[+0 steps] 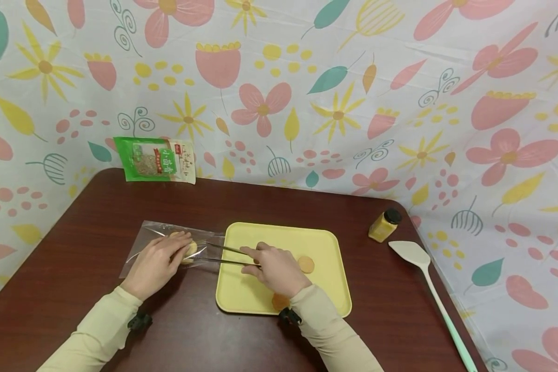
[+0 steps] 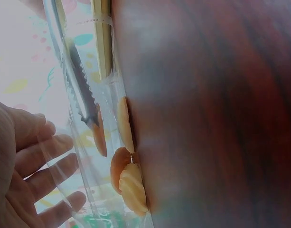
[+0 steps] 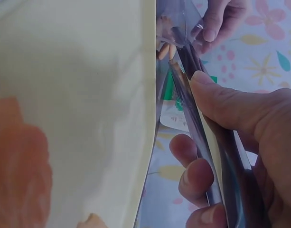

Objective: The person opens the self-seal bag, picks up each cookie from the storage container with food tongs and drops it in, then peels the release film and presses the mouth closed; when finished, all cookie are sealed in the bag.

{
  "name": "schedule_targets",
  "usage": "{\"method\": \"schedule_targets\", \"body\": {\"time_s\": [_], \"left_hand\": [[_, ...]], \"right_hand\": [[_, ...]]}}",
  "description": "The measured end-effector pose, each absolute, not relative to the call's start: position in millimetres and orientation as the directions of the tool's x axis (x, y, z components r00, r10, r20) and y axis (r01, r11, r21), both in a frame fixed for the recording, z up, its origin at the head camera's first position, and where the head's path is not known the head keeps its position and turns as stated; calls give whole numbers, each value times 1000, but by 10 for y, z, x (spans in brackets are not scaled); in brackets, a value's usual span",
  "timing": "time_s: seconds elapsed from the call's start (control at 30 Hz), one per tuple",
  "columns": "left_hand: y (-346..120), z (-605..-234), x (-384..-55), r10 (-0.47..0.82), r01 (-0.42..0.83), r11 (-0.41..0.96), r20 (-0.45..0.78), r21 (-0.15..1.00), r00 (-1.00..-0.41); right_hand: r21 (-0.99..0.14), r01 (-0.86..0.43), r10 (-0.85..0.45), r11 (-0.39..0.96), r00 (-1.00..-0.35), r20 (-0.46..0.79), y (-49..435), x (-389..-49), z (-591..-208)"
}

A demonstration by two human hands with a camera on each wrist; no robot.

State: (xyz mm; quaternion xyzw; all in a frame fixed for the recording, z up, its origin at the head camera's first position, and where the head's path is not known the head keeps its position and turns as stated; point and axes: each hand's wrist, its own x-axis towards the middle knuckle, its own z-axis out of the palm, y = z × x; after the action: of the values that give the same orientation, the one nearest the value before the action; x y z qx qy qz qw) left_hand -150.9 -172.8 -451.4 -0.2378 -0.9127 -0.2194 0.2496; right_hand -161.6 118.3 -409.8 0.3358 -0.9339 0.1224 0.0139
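Note:
My right hand [image 1: 279, 268] grips metal tongs [image 3: 207, 137] over the left part of a yellow tray [image 1: 316, 240]. The tongs' serrated tips reach into a clear plastic bag [image 1: 141, 248], beside a brown-edged cookie [image 2: 100, 133]. Several cookies lie in the bag, among them a ridged pale one [image 2: 134, 190]. Over the bag lies my left hand [image 1: 160, 261], its fingers spread against the film [image 2: 38, 166]. Two more pieces are in the tray: a round cookie [image 1: 306, 264] and an orange one [image 1: 280, 301], partly behind my right wrist.
A green and white spice packet [image 1: 155, 160] leans at the table's back left. At the right stand a small yellow jar [image 1: 384, 226] with a black lid and, lying along the edge, a white spatula [image 1: 428, 274] with a mint handle. Patterned cloth [image 1: 260, 103] hangs behind.

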Motion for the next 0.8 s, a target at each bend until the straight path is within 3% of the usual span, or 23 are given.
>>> {"method": "schedule_targets", "body": {"time_s": [0.8], "left_hand": [[-1725,-4509,-1503,334,552,785,560,280,-759]], "right_hand": [[-222,-629,-628,745,-774,87,1020,-1674,-4144]]}}
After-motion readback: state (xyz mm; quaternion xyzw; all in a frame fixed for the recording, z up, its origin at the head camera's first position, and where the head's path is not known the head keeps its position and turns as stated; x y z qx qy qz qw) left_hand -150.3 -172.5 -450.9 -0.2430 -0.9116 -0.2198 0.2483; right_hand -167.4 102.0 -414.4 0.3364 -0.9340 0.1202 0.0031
